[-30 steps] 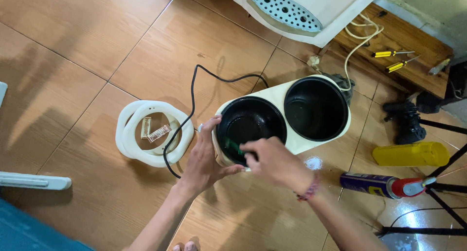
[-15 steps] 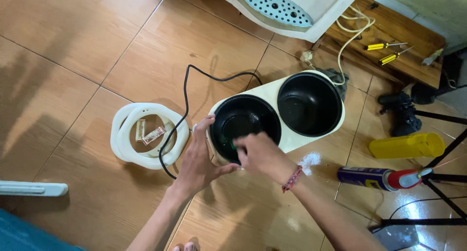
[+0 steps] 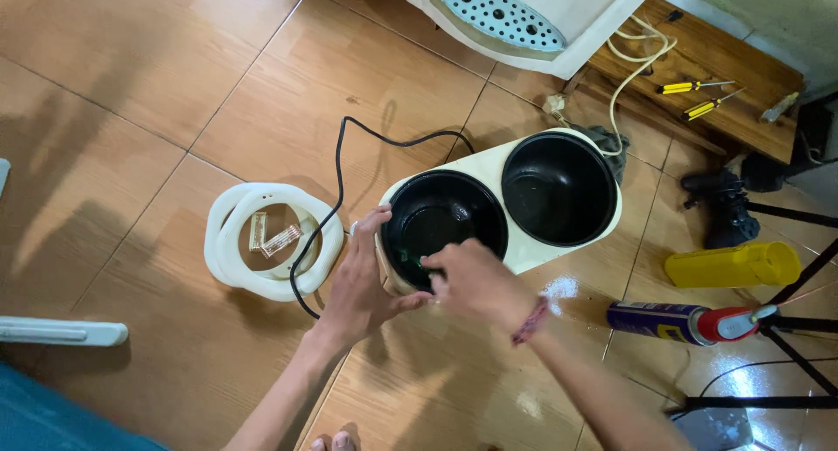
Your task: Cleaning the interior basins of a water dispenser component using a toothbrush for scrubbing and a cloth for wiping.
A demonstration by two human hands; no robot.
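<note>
A cream double cooker (image 3: 524, 241) with two black pots lay on the tiled floor (image 3: 157, 84), its black cord (image 3: 336, 180) looping away to the left over a white ring (image 3: 229, 241). To the right lay a yellow container (image 3: 731, 264) on its side, and nearer the person a blue spray can (image 3: 659, 320) with a red cap and a yellow patch on its label. Two yellow-handled screwdrivers (image 3: 690, 87) rested on a wooden board (image 3: 724, 62) at the top.

The left hand (image 3: 360, 281) was spread wide, fingers over the rim of the nearer pot (image 3: 441, 220) and thumb against the cooker's front edge, bracing it. The right hand (image 3: 476, 281) was half closed inside that pot, fingertips pinching a small green thing (image 3: 408, 259) too small to make out.

Compared with a second earlier, the cooker sat in the same spot and both hands had kept their places at the nearer pot.
</note>
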